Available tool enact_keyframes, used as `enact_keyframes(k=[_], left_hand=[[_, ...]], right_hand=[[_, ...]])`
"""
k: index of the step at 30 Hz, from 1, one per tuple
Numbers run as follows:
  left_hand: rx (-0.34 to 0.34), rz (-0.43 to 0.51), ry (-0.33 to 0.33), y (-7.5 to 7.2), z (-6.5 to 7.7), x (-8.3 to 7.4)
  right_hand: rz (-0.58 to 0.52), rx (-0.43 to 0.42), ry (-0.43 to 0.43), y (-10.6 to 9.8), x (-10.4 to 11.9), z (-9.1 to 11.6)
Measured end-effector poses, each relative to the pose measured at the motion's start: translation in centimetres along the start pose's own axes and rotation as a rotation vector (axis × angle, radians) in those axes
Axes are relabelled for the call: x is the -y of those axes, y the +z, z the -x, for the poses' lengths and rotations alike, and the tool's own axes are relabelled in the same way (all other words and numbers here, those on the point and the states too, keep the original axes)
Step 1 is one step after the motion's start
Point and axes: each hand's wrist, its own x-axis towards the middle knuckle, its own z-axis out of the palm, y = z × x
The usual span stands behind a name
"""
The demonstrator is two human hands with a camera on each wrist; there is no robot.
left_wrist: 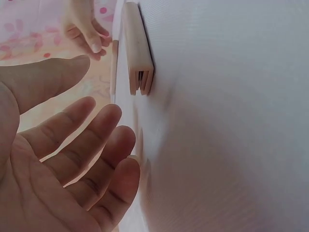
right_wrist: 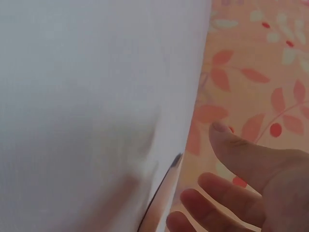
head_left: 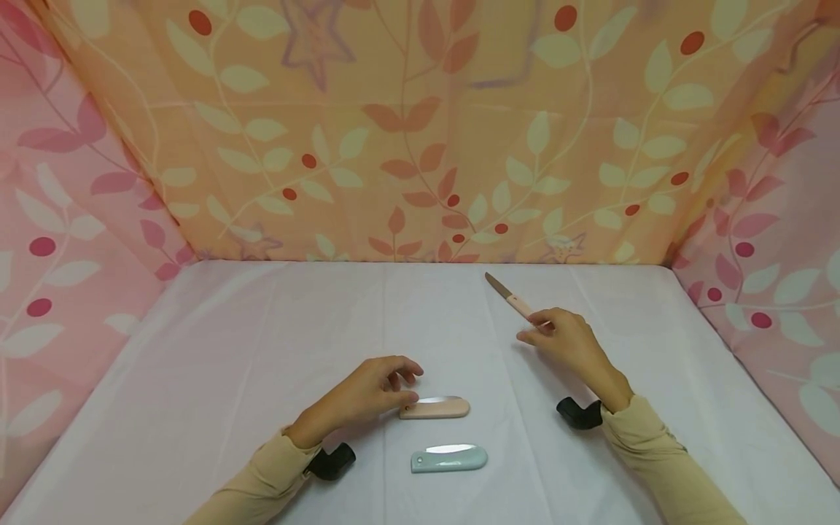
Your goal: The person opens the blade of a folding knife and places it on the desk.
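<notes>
Unfolded pale-pink folding knife (head_left: 509, 296) on far right part of desk, close to its far edge. Blade is dull grey-brown, tip pointing far left; pink handle slants toward near right, its end partly hidden by fingers. Right hand (head_left: 569, 343) is at that handle end, thumb and fingers spread apart in the right wrist view, so released — cannot tell if a fingertip touches the handle.

Folded pale-pink knife (head_left: 436, 409) lies flat nearer, around the middle of the desk. Pivot end left, rounded end right, strip of silver blade showing along its far side. Left hand (head_left: 367, 390) is just beside it on the left, palm bare, fingers loosely bent and thumb apart, gripping nothing. Thumb overlaps the pivot end in the head view but stands apart from it in the left wrist view. Slot in the handle end is visible there too.

Folded pale-green knife (head_left: 449, 460) lies on the near side of the folded pink one, roughly parallel, not touching — pivot also left, blade strip also along the far side.

Desk (head_left: 295, 328) has a white covering with faint creases. Beige sleeves (head_left: 669, 452) on both forearms, a black curved device (head_left: 580, 413) under each wrist. Far side: orange fabric (head_left: 394, 73) with leaves, red dots, star outlines. Pink leaf-print fabric (head_left: 59, 240) at left and right.
</notes>
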Motion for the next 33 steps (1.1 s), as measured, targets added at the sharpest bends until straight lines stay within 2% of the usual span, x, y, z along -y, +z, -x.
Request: enact_keyframes(k=[12,18,25,33], left_hand=[[0.013,-0.012,-0.020,0.8,0.0,-0.1],[0.021,-0.019,-0.014,1.0,0.0,-0.4],[0.034,-0.056,-0.015,1.0,0.0,-0.3],[0.062,-0.065,-0.030,1.1,0.1,-0.3]], right_hand=[[-0.051,0.114,-0.092,1.2,3.0,2.4],[-0.076,0.219,-0.103,2.0,4.4,3.7],[-0.117,0.359,-0.164,2.5,5.7,4.6],[-0.127,0.399,-0.208,3.6,6.2,4.8]])
